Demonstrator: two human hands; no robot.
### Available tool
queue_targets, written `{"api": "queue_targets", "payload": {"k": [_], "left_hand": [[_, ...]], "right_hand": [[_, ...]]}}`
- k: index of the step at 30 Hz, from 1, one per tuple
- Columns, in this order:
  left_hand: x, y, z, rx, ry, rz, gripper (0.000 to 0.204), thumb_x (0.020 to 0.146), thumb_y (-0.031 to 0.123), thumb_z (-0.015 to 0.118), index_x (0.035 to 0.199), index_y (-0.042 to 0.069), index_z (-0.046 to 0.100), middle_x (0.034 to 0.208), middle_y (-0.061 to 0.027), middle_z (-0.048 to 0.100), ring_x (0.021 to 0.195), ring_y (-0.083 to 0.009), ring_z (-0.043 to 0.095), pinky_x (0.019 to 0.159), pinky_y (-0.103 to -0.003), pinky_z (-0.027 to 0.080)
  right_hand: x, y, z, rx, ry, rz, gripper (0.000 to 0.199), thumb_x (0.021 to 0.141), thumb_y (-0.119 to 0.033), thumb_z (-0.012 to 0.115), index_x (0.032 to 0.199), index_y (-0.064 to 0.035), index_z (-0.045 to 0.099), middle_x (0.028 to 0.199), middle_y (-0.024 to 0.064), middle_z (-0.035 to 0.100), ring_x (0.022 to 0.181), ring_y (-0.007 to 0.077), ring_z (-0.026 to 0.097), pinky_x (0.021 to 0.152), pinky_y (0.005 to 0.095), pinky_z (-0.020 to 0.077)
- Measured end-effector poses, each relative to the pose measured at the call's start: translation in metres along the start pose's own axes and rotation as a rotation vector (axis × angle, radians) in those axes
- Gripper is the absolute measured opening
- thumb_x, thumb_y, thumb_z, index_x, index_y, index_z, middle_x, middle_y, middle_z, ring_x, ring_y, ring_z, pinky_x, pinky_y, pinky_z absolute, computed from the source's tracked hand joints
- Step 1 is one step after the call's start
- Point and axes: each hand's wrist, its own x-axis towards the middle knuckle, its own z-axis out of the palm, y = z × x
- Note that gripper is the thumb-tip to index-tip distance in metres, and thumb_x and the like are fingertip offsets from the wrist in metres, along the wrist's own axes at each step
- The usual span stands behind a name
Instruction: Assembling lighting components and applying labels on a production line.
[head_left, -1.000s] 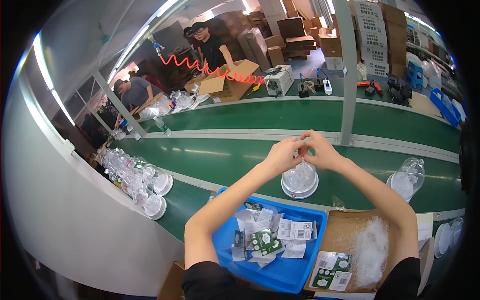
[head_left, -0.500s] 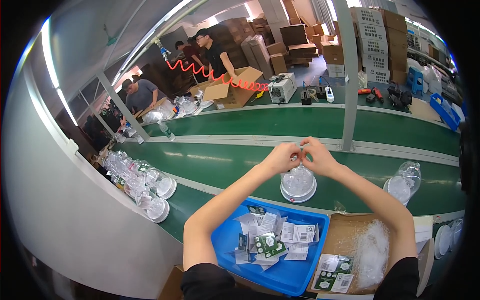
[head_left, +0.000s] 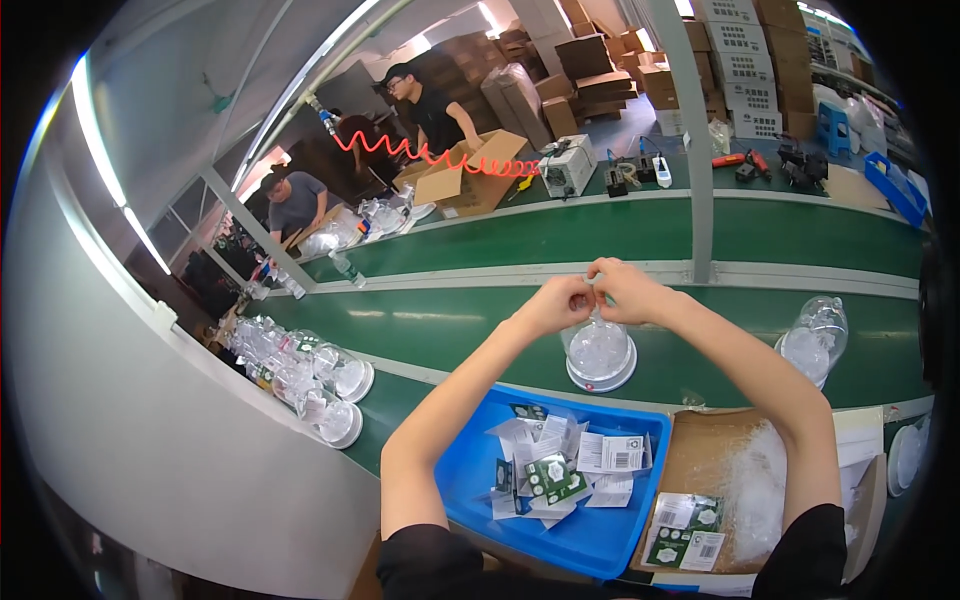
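Observation:
My left hand (head_left: 560,302) and my right hand (head_left: 618,288) meet fingertip to fingertip above a clear plastic dome on a white base (head_left: 599,356), which stands on the green conveyor belt (head_left: 450,325). Both hands pinch something small between them at the dome's top; what it is cannot be made out. Below my arms lies a blue tray (head_left: 470,470) holding several small printed paper packets (head_left: 556,468).
A cardboard box (head_left: 700,455) with clear plastic bags and leaflets sits to the right of the tray. Another dome (head_left: 812,342) stands on the belt at right, several more (head_left: 310,385) at left. Two people work behind a second belt, near an open carton (head_left: 470,175) and a red coiled hose.
My hands stay together over the dome, shifted only slightly. The person at the far carton has leaned over it.

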Motion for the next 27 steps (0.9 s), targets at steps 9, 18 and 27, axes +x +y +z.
{"api": "queue_targets", "payload": {"k": [9,18,27], "left_hand": [[-0.008,-0.003,-0.005,0.224,0.023,-0.086,0.023,0.082,0.003,0.068,0.105,0.0,0.067,0.103,-0.016,0.063,0.086,-0.0302,0.066,0.077,-0.036,0.055],[0.067,-0.048,-0.035,0.331,-0.056,-0.099,0.017,0.081,0.003,0.065,0.097,-0.001,0.067,0.088,-0.0166,0.066,0.079,-0.0298,0.066,0.072,-0.037,0.053],[0.198,-0.135,-0.02,0.58,0.208,-0.09,0.02,0.081,0.006,0.067,0.1,0.0,0.067,0.096,-0.0198,0.066,0.088,-0.0371,0.064,0.078,-0.044,0.051]], "right_hand": [[-0.113,-0.068,-0.038,0.193,0.001,0.019,0.011,0.08,-0.013,0.067,0.083,-0.0056,0.061,0.121,0.0163,0.056,0.113,0.0352,0.055,0.095,0.043,0.0461],[-0.263,-0.107,-0.124,0.125,0.026,0.218,0.012,0.076,-0.009,0.07,0.079,-0.0032,0.06,0.116,0.015,0.058,0.113,0.0334,0.056,0.094,0.0413,0.0475],[-0.351,-0.132,-0.146,-0.004,0.191,0.615,0.022,0.064,0.001,0.073,0.08,-0.0051,0.059,0.113,0.0149,0.059,0.106,0.0361,0.058,0.089,0.0433,0.0494]]}}
